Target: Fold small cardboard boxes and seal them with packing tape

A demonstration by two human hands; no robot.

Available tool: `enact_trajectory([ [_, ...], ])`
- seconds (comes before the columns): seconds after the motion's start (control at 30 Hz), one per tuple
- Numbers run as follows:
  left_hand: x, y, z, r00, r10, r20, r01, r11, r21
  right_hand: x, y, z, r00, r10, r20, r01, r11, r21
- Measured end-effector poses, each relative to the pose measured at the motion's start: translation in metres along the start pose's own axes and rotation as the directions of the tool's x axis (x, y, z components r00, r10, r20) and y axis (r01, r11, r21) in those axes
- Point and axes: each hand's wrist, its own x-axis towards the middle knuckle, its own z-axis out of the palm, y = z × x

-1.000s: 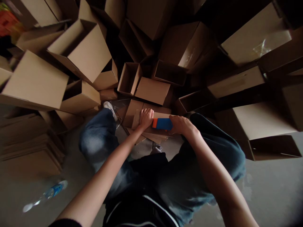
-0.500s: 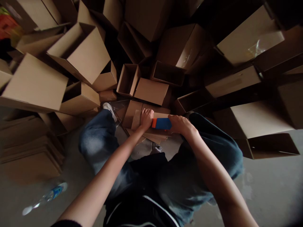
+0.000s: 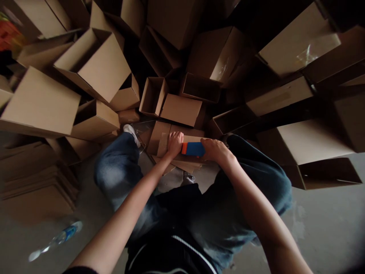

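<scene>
In front of my crossed legs, a small stack of flattened cardboard (image 3: pixel 159 134) lies on the floor. My left hand (image 3: pixel 175 144) presses on the top piece, its fingers curled and close together. Just right of it is a blue, block-shaped hand tool (image 3: pixel 195 148) with an orange end facing my left hand. My right hand (image 3: pixel 214 149) grips the tool's right end, fingers wrapped over it. The tool lies low over the cardboard; its underside and exact kind are hidden.
Open cardboard boxes crowd the far side, including a small upright one (image 3: pixel 153 97) and a larger one (image 3: pixel 316 142) at right. Stacked flat cardboard (image 3: pixel 42 190) lies at left. A clear plastic bottle (image 3: pixel 59 238) rests on the floor nearby.
The whole view has shifted slightly. Both hands and the blue tool keep nearly the same place over the cardboard.
</scene>
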Motion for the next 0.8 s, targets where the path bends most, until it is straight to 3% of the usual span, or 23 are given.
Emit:
enact_trajectory([
  [0.37, 0.001, 0.001, -0.003, 1.0, -0.007, 0.006, 0.007, 1.0, -0.003, -0.001, -0.001, 0.0, 1.0, 0.01, -0.002, -0.01, 1.0, -0.005],
  [0.57, 0.003, 0.0, -0.003, 0.999, -0.027, 0.021, 0.03, 0.987, -0.157, -0.001, -0.001, 0.0, 1.0, 0.009, -0.002, -0.009, 1.0, -0.006],
  [0.7, 0.008, -0.012, -0.014, 0.991, -0.018, 0.132, 0.061, 0.942, -0.329, -0.003, -0.002, -0.002, 1.0, 0.012, 0.002, -0.012, 1.0, -0.016],
  [0.8, 0.01, -0.027, -0.025, 0.963, 0.074, 0.26, 0.044, 0.906, -0.42, -0.004, -0.003, -0.003, 1.0, -0.008, 0.007, 0.009, 1.0, -0.018],
])
